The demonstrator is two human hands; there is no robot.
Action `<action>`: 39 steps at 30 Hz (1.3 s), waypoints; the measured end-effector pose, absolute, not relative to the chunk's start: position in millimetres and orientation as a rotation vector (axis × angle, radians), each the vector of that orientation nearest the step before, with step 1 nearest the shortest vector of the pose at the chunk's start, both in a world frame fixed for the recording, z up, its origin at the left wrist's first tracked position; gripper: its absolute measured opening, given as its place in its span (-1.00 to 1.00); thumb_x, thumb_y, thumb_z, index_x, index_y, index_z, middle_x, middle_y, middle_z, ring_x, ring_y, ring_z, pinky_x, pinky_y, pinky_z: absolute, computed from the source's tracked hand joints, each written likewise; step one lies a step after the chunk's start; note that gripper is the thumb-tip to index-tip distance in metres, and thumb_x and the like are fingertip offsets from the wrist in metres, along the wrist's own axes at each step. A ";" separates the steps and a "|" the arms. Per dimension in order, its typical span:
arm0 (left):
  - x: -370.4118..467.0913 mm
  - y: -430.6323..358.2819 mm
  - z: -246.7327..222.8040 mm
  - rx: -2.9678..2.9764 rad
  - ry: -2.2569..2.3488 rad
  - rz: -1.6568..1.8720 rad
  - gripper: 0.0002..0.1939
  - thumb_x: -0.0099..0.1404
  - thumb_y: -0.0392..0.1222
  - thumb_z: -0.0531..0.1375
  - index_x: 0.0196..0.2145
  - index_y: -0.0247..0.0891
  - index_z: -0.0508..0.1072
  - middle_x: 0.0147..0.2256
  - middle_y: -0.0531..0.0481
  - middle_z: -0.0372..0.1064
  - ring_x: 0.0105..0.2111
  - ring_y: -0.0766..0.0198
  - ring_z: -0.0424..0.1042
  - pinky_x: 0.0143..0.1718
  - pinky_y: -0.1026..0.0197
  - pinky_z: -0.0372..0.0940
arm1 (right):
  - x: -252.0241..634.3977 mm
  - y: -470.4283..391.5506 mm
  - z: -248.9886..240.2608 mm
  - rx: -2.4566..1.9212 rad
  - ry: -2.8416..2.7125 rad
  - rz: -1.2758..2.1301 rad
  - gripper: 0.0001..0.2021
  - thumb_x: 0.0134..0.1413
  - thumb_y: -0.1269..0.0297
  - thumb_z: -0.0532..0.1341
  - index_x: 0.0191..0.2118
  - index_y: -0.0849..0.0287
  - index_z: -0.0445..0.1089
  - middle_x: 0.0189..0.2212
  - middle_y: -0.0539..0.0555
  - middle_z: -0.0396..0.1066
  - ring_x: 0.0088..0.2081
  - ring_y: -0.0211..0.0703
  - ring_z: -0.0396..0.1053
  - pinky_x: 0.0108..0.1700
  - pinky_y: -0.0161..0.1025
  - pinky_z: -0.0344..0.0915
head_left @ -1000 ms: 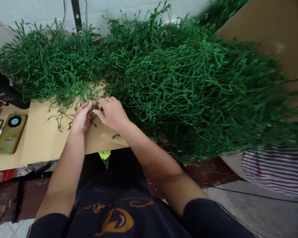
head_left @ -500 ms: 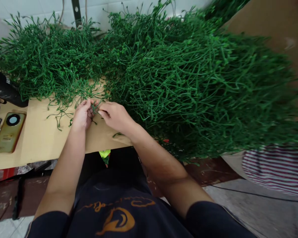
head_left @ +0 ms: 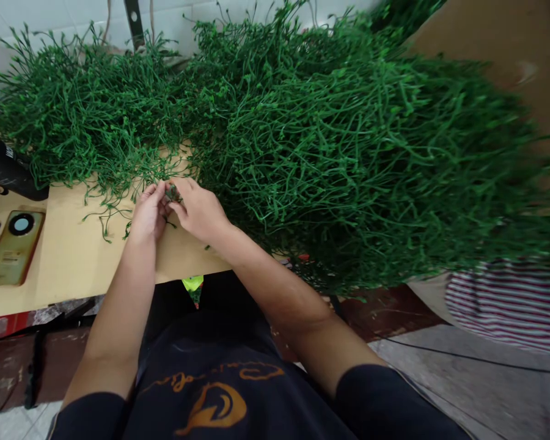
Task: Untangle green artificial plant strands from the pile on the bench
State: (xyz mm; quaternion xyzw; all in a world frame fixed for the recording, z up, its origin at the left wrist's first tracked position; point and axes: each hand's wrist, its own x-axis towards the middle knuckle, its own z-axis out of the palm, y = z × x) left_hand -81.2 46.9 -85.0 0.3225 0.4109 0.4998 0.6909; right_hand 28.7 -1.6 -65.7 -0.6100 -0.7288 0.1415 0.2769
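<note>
My left hand (head_left: 149, 212) is closed in a pinch above the cardboard sheet (head_left: 82, 256). Between its fingertips and those of my right hand (head_left: 200, 209) shows a green plastic stem (head_left: 173, 194), mostly covered by the fingers. The right hand is curled, its thumb and fingers around the stem's other side. Just behind the hands, loose green stems (head_left: 119, 183) with small forked tips spill from the left heap (head_left: 87, 110). A much larger heap of the same stems (head_left: 348, 140) rises to the right of my right hand.
A gold phone (head_left: 14, 247) lies face down at the left, below a black cylinder (head_left: 11, 162). Brown cardboard (head_left: 508, 67) stands at the back right. Striped cloth (head_left: 508, 308) is at the lower right. A white tiled wall (head_left: 64, 18) runs behind the heaps.
My right hand has moved slightly left, closer to my left hand, and covers more of the stem. The left hand stays almost where it was. The view has shifted a little.
</note>
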 end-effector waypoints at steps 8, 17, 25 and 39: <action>-81.4 49.1 -86.2 0.756 0.925 1.095 -0.77 0.18 -0.14 0.25 -0.54 -0.27 0.33 -0.44 0.01 0.45 -0.29 0.29 0.50 -0.27 0.28 0.39 | 39.1 0.9 -69.6 -1.683 -1.887 0.524 -0.94 0.14 0.37 0.07 -0.27 0.22 0.25 -0.32 0.10 0.36 -0.31 -0.20 0.25 -0.23 -0.25 0.15; -79.7 48.9 -83.6 0.747 0.935 1.109 -0.78 0.22 -0.24 0.21 -0.55 -0.29 0.33 -0.60 0.11 0.33 -0.59 0.47 0.36 -0.56 0.44 0.25 | 34.9 8.6 -74.4 -1.533 -1.890 0.658 -0.86 0.13 0.28 0.12 -0.31 0.25 0.35 -0.33 0.08 0.42 -0.33 -0.25 0.26 -0.26 -0.30 0.11; -79.7 47.5 -79.7 0.705 0.971 1.090 -0.75 0.27 -0.26 0.14 -0.57 -0.28 0.30 -0.51 0.05 0.42 -0.39 0.36 0.48 -0.35 0.35 0.37 | 44.1 0.5 -69.9 -1.608 -2.017 0.581 -0.81 0.16 0.34 0.06 -0.39 0.23 0.37 -0.41 0.04 0.38 -0.40 -0.29 0.20 -0.33 -0.32 0.02; -70.7 54.7 -83.2 0.556 1.077 1.214 -0.64 0.35 -0.39 -0.03 -0.62 -0.28 0.20 -0.70 0.16 0.17 -0.62 0.50 0.33 -0.41 0.44 0.29 | 21.6 -27.4 -41.5 -1.723 -2.200 0.457 -0.77 0.21 0.39 -0.02 -0.26 0.25 0.38 -0.23 0.19 0.44 -0.17 -0.08 0.33 -0.22 -0.22 0.10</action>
